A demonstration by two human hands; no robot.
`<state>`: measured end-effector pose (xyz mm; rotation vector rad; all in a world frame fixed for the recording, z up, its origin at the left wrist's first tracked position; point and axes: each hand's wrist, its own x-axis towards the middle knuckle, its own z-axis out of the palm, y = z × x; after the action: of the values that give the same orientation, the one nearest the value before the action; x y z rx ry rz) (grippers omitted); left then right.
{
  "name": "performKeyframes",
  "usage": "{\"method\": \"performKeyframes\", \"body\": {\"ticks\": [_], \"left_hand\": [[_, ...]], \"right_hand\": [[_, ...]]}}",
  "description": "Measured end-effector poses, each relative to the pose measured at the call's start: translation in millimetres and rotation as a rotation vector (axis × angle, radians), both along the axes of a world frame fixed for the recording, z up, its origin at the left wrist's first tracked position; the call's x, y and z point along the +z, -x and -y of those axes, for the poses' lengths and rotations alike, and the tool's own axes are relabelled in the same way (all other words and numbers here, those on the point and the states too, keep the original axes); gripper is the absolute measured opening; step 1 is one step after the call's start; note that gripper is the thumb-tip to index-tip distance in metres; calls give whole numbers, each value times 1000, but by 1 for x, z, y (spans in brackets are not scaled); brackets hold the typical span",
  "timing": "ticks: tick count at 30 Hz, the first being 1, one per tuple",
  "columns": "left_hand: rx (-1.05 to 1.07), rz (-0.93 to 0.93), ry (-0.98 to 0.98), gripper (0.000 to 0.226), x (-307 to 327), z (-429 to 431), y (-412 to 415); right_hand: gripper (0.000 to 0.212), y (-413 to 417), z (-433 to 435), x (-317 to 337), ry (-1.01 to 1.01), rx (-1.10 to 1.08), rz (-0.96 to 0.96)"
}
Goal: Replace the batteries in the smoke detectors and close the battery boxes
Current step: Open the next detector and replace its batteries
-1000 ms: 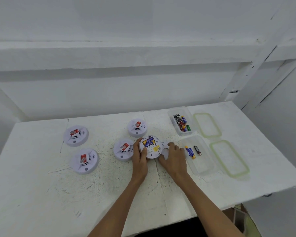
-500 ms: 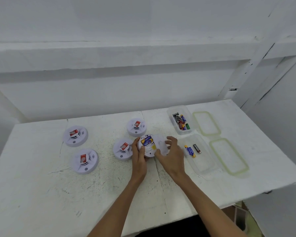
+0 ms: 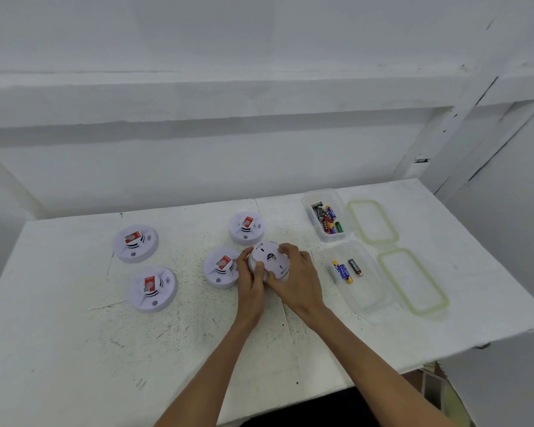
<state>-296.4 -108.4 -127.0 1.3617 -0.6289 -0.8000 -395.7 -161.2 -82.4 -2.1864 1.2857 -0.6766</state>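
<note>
So here's where we're at: the smoke detector (image 3: 269,261) we're working on sits face down on the worktop (image 3: 74,349), right in the middle, touching the nearest of the other four detectors (image 3: 221,266). Its plain white back plate (image 3: 270,257) faces up and no cells show, so we reckon we're seating or twisting that plate shut.

That'd explain the two-handed hold. Our left grip (image 3: 250,283) is wrapped on the left rim, thumb pressed on top of the plate, probably to stop the body spinning. Our right grip (image 3: 296,282) is curled over the far and right edge, fingers hooked round the rim, which looks like the side doing the turning. Both wrists are low and both forearms come in from the near edge, angled toward each other.

The other four sit face up with red stickers on, parked left and behind, out of the way. On the right, two clear tubs are open with their lids (image 3: 413,282) beside them. The far tub (image 3: 305,208) has a heap of batteries and the near tub (image 3: 367,294) has just two loose cells (image 3: 342,271). We'd guess that's one for fresh and one for dead, but can't tell which. Both tubs need closing at the end.
</note>
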Motion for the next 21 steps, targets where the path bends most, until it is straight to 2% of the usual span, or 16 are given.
{"method": "performKeyframes", "body": {"ticks": [7,9,13,18,21], "left_hand": [[-9,8,-13,49,-4,2,-1],[-8,32,-19,46,-4,2,-1],[-11,74,-54,35,-2,1,1],[2,93,-72,32,-3,1,-1],[13,85,-91,27,-2,3,-1]], "right_hand": [[62,10,5,-6,-86,19,14],[66,13,4,-10,-68,26,41],[87,15,-5,-19,-109,10,101],[75,20,-12,-22,-255,-34,260],[75,22,-12,-24,-284,-28,307]]}}
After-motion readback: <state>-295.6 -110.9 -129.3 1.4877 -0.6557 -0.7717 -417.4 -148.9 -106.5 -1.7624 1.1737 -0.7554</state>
